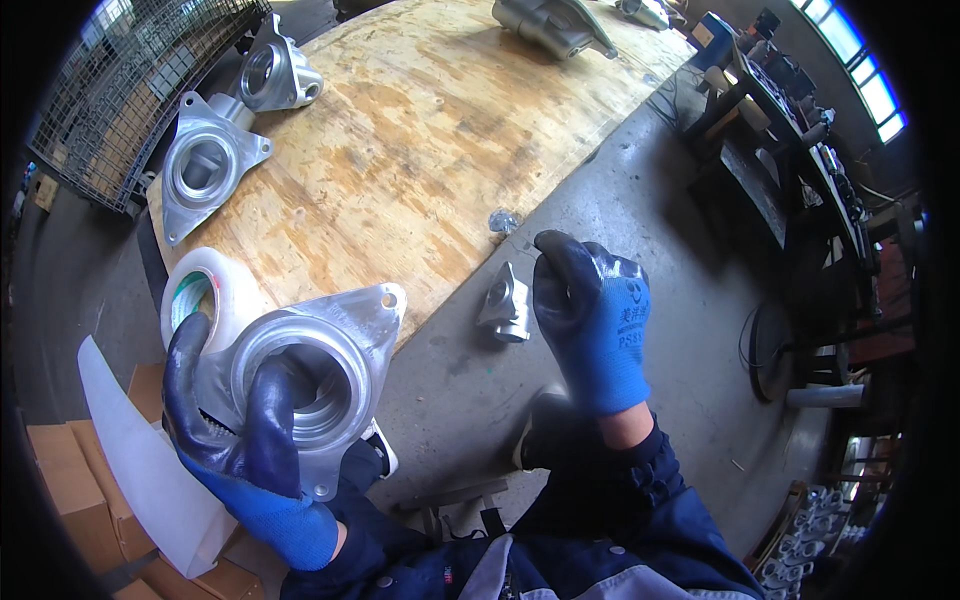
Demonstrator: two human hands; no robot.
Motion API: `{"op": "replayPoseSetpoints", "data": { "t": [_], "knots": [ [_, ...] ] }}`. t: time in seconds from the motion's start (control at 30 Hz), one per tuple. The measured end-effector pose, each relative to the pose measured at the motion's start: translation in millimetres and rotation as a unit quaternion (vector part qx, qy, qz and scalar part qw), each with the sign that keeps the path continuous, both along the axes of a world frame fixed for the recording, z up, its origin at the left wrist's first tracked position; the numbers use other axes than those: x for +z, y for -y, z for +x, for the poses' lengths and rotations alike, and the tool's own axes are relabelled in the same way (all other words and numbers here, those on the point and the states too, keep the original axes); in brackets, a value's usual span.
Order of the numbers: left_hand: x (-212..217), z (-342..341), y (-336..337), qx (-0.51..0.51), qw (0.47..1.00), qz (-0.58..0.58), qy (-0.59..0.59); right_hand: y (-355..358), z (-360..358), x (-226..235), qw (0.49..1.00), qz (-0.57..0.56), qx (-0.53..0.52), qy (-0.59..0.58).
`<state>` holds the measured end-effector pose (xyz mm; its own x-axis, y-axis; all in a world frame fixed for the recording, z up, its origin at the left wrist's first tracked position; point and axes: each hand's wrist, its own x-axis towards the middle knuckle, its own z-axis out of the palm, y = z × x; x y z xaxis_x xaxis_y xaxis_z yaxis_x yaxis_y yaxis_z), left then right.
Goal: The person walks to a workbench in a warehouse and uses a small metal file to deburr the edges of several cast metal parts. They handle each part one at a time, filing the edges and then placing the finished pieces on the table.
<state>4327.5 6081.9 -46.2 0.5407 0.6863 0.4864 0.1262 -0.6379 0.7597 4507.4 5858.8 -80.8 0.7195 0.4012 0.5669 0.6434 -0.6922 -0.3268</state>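
Note:
My left hand (245,455), in a blue glove with a dark coated palm, grips a silver metal flanged housing (385,335). The thumb reaches into its round bore while the fingers wrap the outer side. The housing is tilted toward me, with bolt holes in its corner lugs. My right hand (592,310), gloved alike, is raised to the right of it, apart from the housing. Its fingers are curled in; whatever may be between them is hidden. Just behind the housing stands a roll of clear tape (240,290) at the table's edge.
On the plywood table (400,150) lie two similar housings (215,135) (285,75) at the left and a larger casting (555,25) at the far side. Another metal casting (510,305) is on the floor. Cardboard boxes (75,470) and a white sheet (150,450) sit lower left; a wire cage (110,110) stands beyond.

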Motion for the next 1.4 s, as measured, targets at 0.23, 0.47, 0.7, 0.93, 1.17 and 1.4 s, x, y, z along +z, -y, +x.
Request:
{"op": "replayPoseSetpoints", "data": {
  "t": [0.23,0.47,0.7,0.93,1.17,1.4],
  "knots": [
    [0.8,3.5,3.2,0.009,1.000,-0.013,0.020,1.4,1.6,2.7,1.000,-0.014,0.014,-0.006],
    [9.4,9.5,19.2,0.028,0.997,-0.063,0.031,7.2,-7.4,-0.6,0.839,0.312,0.080,-0.438],
    [7.0,8.1,15.8,0.027,0.993,-0.102,0.044,-0.6,-26.6,16.8,0.634,0.349,0.159,-0.671],
    [5.6,2.3,7.5,0.044,0.998,-0.044,0.001,-14.7,-49.9,11.1,0.783,0.307,0.266,-0.471],
    [1.7,3.8,7.3,0.072,0.997,-0.039,0.006,-18.0,-41.9,-0.2,0.897,0.216,0.298,-0.245],
    [3.1,3.7,7.0,0.075,0.996,-0.037,-0.004,-18.2,-45.6,8.2,0.914,0.187,0.272,-0.236]
  ]
}}
